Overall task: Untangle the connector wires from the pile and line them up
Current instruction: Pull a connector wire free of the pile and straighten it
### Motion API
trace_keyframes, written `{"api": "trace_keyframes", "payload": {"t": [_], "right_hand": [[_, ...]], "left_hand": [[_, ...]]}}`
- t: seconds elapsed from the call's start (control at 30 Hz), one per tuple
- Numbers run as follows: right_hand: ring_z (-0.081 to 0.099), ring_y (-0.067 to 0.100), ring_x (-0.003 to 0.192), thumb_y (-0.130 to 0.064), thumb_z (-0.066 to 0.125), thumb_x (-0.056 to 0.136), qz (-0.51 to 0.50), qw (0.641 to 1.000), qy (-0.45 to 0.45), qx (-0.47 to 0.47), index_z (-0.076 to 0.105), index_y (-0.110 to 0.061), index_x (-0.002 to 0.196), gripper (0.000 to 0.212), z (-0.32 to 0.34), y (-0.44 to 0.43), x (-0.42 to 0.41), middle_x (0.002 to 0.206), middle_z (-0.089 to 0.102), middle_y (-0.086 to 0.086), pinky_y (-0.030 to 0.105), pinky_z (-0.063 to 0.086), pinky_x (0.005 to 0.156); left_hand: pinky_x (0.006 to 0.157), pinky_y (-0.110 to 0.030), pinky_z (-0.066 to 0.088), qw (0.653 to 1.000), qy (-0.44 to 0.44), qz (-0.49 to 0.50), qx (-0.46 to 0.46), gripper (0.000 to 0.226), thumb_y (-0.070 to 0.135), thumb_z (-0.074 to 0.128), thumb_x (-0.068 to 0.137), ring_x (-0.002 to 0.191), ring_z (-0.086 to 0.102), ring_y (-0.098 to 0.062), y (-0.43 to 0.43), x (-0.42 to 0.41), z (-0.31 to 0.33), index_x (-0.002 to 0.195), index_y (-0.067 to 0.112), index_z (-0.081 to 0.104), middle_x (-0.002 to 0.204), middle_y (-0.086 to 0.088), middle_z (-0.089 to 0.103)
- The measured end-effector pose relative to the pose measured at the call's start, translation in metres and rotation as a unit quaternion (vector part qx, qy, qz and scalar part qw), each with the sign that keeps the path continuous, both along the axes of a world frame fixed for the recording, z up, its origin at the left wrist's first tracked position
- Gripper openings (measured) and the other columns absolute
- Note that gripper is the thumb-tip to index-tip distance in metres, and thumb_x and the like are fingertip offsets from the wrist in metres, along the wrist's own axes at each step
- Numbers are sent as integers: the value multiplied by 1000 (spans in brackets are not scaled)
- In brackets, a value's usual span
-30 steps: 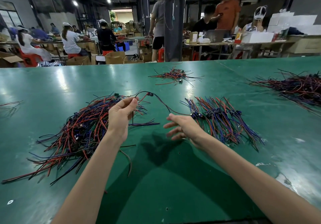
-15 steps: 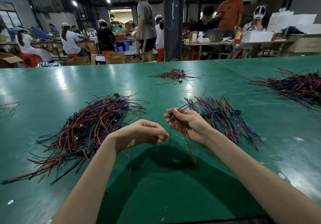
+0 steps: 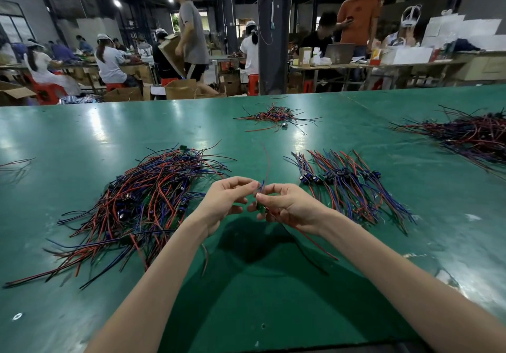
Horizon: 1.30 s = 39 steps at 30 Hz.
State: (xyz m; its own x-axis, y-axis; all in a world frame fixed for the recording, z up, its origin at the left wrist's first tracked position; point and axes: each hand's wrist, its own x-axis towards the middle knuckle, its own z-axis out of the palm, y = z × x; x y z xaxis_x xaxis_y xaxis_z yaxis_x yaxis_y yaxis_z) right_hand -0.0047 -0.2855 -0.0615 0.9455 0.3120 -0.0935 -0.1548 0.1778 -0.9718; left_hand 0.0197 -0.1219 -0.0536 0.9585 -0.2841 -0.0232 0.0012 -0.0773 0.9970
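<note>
Pinching one wire (image 3: 262, 186) above the counter (image 3: 82, 139), with both grips meeting at the middle. Left grip (image 3: 227, 199): thumb and fingertips closed on the wire. Right grip (image 3: 287, 205): fingers curled round the same wire and a small green board (image 3: 261, 209) on it. Rising from the pinch, a thin strand, blurred toward its tip. Trailing down from under the right grip, a red end and a dark end, reaching toward the counter beside the right forearm.

Lying left of the grips, the tangled pile (image 3: 145, 202) of red, blue and black wires, spread wide, with ends fanning toward the near edge. Lying right of the grips, the row (image 3: 347, 188) of wires laid side by side, with dark connectors roughly in a line across the middle. Farther back, a small heap (image 3: 273, 118) at centre and a larger heap (image 3: 465, 136) at far right.

Beyond the counter, seated workers (image 3: 109, 62) at other counters and a person (image 3: 191, 29) walking past with a carton (image 3: 171, 51).
</note>
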Motion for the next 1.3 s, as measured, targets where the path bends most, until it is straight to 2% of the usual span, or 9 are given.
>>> {"api": "trace_keyframes", "payload": {"t": [0.1, 0.3, 0.47, 0.6, 0.67, 0.77, 1.0, 1.17, 1.3], "right_hand": [[64, 24, 65, -2, 61, 86, -5, 1000, -13, -10, 55, -5, 90, 7, -3, 4, -2, 75, 71, 11, 32, 52, 67], [61, 27, 65, 2, 63, 84, -26, 999, -28, -28, 51, -4, 86, 14, -3, 9, -7, 77, 67, 19, 39, 46, 68], [61, 18, 53, 2, 63, 84, -33, 997, -49, -40, 51, -6, 76, 17, -2, 12, -10, 63, 69, 8, 34, 49, 60], [63, 12, 49, -1, 63, 86, -44, 998, -24, -32, 49, -7, 86, 15, -1, 10, -9, 67, 69, 8, 20, 47, 46], [63, 11, 51, -5, 62, 87, -30, 999, -15, -32, 58, -4, 91, 6, 0, 8, -9, 70, 69, 7, 18, 49, 49], [63, 10, 53, -7, 61, 89, -10, 1000, 4, -29, 65, 1, 97, 12, 1, 7, -8, 74, 68, 8, 17, 51, 52], [66, 13, 58, -7, 53, 93, 25, 997, 67, 34, 64, 3, 92, 15, 5, 6, -8, 80, 71, 11, 19, 55, 54], [65, 12, 58, -9, 51, 95, 34, 997, 70, 21, 65, -2, 92, 16, 6, 6, -9, 77, 71, 7, 21, 56, 57], [63, 11, 56, -4, 58, 89, 13, 997, 66, 22, 67, -3, 90, 9, 6, 6, -9, 72, 70, 6, 22, 56, 55]], "left_hand": [[72, -34, 44, 1000, 9, -15, -11, 4, 14, 68, 84, 77, 52, -20, -1, -1, -2, 88, 12, 68, 85, -10, 64], [57, -22, 51, 998, 55, -22, -33, 5, 7, 67, 84, 65, 58, -13, -2, 0, -3, 89, 8, 66, 84, -9, 67], [55, -19, 50, 997, 48, -38, -50, 5, 4, 68, 82, 61, 62, -8, -2, -2, -4, 87, 7, 68, 77, -3, 71], [65, -24, 44, 998, 28, 4, -56, 8, 9, 70, 81, 65, 61, -9, -2, 0, -5, 78, 15, 67, 76, -1, 71], [65, -24, 44, 998, 19, 17, -64, 10, 9, 70, 82, 64, 61, -9, -3, 1, -5, 77, 16, 65, 75, -2, 69], [62, -21, 45, 997, 13, 20, -80, 9, 7, 69, 82, 56, 57, -8, -5, 0, -5, 78, 12, 63, 68, -1, 66], [50, -18, 46, 994, 16, 22, -107, 14, 7, 67, 82, 44, 50, -9, -7, 0, -6, 74, 9, 56, 60, -1, 57], [50, -18, 48, 993, 15, 19, -116, 14, 8, 68, 82, 45, 52, -9, -5, 0, -6, 74, 9, 57, 58, 1, 59], [53, -18, 50, 989, 25, 18, -143, 9, 5, 64, 84, 52, 59, -7, -7, -1, -5, 78, 8, 59, 63, 0, 66]]}}
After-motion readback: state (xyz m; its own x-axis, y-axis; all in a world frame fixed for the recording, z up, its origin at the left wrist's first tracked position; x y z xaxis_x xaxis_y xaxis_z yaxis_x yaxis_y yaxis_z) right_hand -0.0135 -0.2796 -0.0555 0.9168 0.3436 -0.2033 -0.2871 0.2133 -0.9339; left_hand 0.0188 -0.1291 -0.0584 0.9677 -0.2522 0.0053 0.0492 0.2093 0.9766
